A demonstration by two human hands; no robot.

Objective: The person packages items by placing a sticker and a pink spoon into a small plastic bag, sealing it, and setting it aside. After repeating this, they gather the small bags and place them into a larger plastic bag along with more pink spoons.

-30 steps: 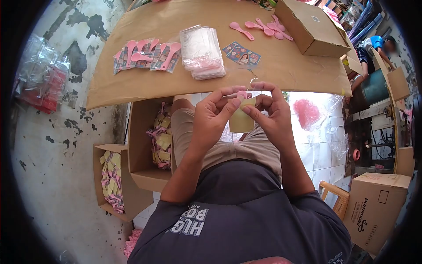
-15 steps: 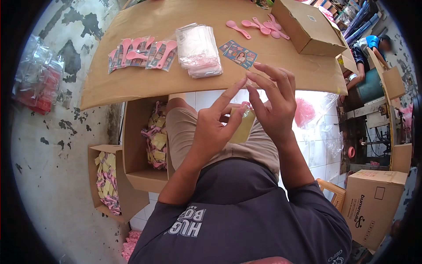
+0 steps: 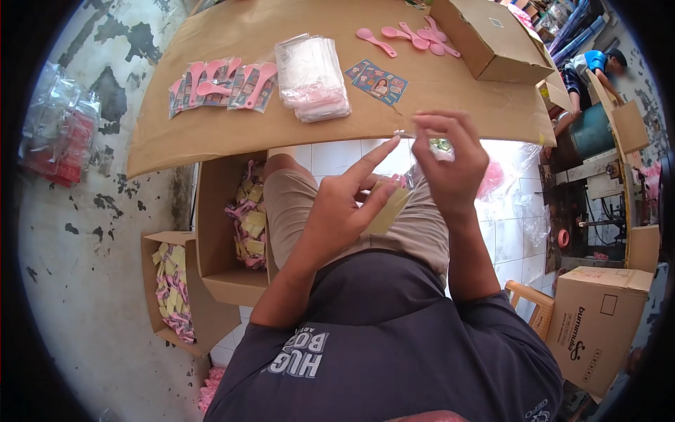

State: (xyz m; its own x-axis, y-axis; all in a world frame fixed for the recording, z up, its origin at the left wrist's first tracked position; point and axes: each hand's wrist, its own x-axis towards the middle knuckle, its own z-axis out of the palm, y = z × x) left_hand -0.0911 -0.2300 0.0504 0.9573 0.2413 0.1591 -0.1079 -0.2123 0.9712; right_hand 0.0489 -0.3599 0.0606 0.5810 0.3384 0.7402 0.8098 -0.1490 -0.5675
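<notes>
My left hand (image 3: 344, 204) pinches a small clear packet (image 3: 388, 216) between thumb and fingers, above my lap. The packet has a yellowish card face, and something pink shows at its upper end. Its index finger stretches out towards a thin bit of clear plastic film (image 3: 403, 133). My right hand (image 3: 455, 162) is closed in a pinch at the other end of that film, slightly blurred, just in front of the table edge. Ahead on the table lie printed cards (image 3: 380, 86), a stack of clear plastic bags (image 3: 313, 74) and several loose pink spoons (image 3: 376, 41).
Packed spoons (image 3: 218, 86) lie at the table's left. An open cardboard box (image 3: 485, 42) stands at the back right. Filled boxes (image 3: 172, 288) sit low on the left. A closed carton (image 3: 598, 327) and another person (image 3: 598, 67) are on the right.
My right hand has moved slightly right and away from the left, its fingers curling into a pinch. The packet in my left hand has tilted a little.
</notes>
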